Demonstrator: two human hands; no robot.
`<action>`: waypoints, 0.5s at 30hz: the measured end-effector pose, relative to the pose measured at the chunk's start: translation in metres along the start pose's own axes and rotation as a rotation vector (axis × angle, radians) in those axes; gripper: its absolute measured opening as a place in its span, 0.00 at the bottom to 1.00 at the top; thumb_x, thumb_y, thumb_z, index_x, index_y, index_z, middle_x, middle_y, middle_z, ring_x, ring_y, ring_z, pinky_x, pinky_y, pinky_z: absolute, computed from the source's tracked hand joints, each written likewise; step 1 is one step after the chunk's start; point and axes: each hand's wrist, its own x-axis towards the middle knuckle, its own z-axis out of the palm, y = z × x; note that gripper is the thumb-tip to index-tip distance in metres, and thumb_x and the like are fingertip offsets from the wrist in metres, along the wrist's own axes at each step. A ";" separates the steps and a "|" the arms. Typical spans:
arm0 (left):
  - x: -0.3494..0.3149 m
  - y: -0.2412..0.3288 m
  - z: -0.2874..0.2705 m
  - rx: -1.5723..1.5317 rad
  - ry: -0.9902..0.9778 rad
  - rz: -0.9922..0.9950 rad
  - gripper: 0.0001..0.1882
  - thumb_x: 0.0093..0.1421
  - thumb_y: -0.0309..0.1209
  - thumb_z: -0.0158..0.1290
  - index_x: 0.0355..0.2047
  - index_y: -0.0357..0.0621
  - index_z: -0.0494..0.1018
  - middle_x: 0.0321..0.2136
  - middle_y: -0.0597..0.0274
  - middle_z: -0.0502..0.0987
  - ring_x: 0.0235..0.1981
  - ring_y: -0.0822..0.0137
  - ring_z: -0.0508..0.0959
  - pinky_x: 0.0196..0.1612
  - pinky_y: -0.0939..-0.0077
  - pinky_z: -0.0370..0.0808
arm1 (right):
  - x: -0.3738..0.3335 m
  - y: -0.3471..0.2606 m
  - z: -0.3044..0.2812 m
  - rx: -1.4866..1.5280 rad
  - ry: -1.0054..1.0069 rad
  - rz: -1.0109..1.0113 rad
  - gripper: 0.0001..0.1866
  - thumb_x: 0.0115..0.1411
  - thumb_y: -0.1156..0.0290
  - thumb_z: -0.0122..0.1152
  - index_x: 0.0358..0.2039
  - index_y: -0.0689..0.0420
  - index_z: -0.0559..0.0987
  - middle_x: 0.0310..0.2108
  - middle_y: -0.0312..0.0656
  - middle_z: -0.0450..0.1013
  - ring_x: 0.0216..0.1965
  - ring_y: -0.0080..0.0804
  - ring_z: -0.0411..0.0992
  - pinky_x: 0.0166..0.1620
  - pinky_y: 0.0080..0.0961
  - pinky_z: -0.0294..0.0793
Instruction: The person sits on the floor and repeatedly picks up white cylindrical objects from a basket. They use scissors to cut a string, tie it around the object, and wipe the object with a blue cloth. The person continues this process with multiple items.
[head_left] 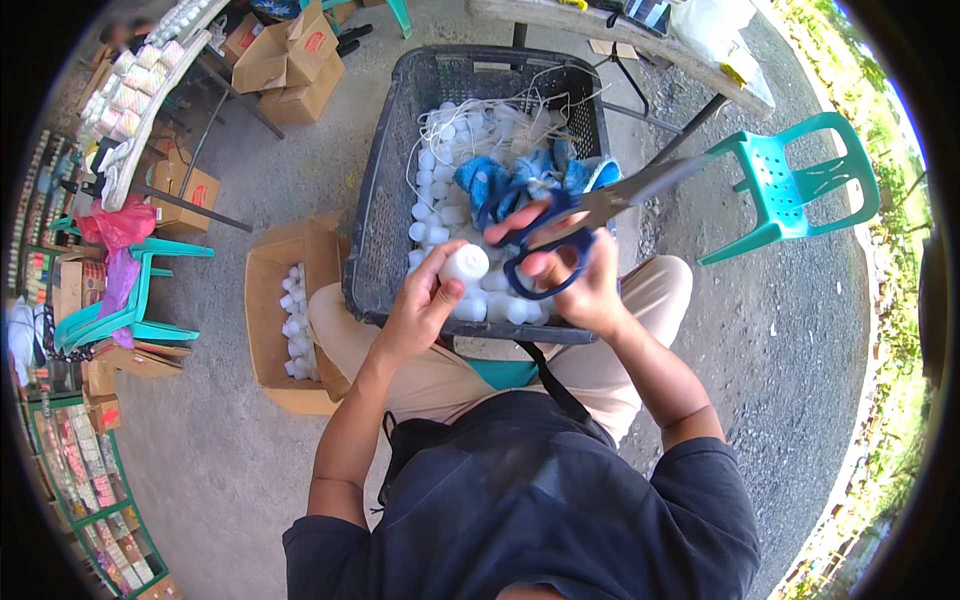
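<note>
Between the thumb and fingers of my left hand (420,308) is a small white plastic bottle (466,264), its round end turned up. My right hand (592,292) grips a pair of scissors (572,240) by its dark blue handles, the metal blades pointing to the far right. Both hands are over the near half of a black plastic crate (374,200). Inside the crate lie many white bottles (432,190), tangled thin white strips (520,112) and a blue patterned cloth (545,172). The scissors and the bottle are apart.
Left of my knee stands an open cardboard box (270,362) holding more white bottles. A green plastic chair (790,190) is at right, another green chair (150,290) at left. Tables (660,45) stand at the far side, with cardboard boxes (290,60) on the floor.
</note>
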 end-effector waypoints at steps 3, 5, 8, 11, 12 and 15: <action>0.004 0.007 -0.002 -0.012 -0.002 -0.021 0.29 0.66 0.48 0.48 0.57 0.36 0.62 0.35 0.65 0.70 0.34 0.77 0.66 0.37 0.82 0.66 | -0.007 0.003 0.004 -0.131 -0.080 0.048 0.20 0.57 0.63 0.67 0.43 0.62 0.75 0.37 0.44 0.77 0.39 0.28 0.75 0.43 0.28 0.74; 0.001 0.002 0.002 0.000 0.002 -0.025 0.29 0.66 0.48 0.48 0.57 0.36 0.62 0.36 0.65 0.71 0.34 0.77 0.67 0.39 0.82 0.67 | -0.011 0.010 -0.004 -0.306 -0.187 0.071 0.21 0.56 0.63 0.67 0.44 0.63 0.75 0.38 0.44 0.77 0.40 0.30 0.75 0.45 0.28 0.73; 0.003 0.001 -0.002 -0.021 0.044 0.003 0.30 0.65 0.49 0.48 0.57 0.36 0.62 0.37 0.65 0.71 0.35 0.77 0.67 0.38 0.83 0.66 | -0.003 -0.013 0.015 0.212 0.157 0.019 0.22 0.55 0.60 0.68 0.42 0.63 0.75 0.38 0.42 0.77 0.41 0.30 0.75 0.46 0.28 0.73; 0.006 0.003 0.001 -0.023 0.023 -0.011 0.30 0.65 0.49 0.48 0.56 0.37 0.63 0.35 0.66 0.71 0.34 0.77 0.67 0.37 0.82 0.67 | -0.012 0.007 0.002 -0.175 -0.072 0.057 0.22 0.54 0.59 0.68 0.41 0.63 0.75 0.38 0.41 0.77 0.41 0.29 0.75 0.45 0.28 0.72; 0.002 0.001 0.001 -0.022 0.020 -0.038 0.30 0.65 0.49 0.49 0.56 0.37 0.63 0.34 0.66 0.71 0.33 0.77 0.67 0.37 0.82 0.67 | -0.009 0.009 0.004 -0.314 -0.167 0.081 0.22 0.55 0.58 0.68 0.41 0.62 0.75 0.38 0.41 0.77 0.41 0.29 0.75 0.45 0.28 0.72; 0.007 0.005 0.000 -0.017 0.045 -0.001 0.30 0.65 0.49 0.49 0.56 0.36 0.63 0.33 0.66 0.71 0.32 0.78 0.67 0.35 0.82 0.67 | -0.006 -0.004 0.011 0.090 0.079 -0.004 0.17 0.56 0.64 0.67 0.41 0.62 0.75 0.37 0.42 0.77 0.39 0.31 0.75 0.44 0.28 0.73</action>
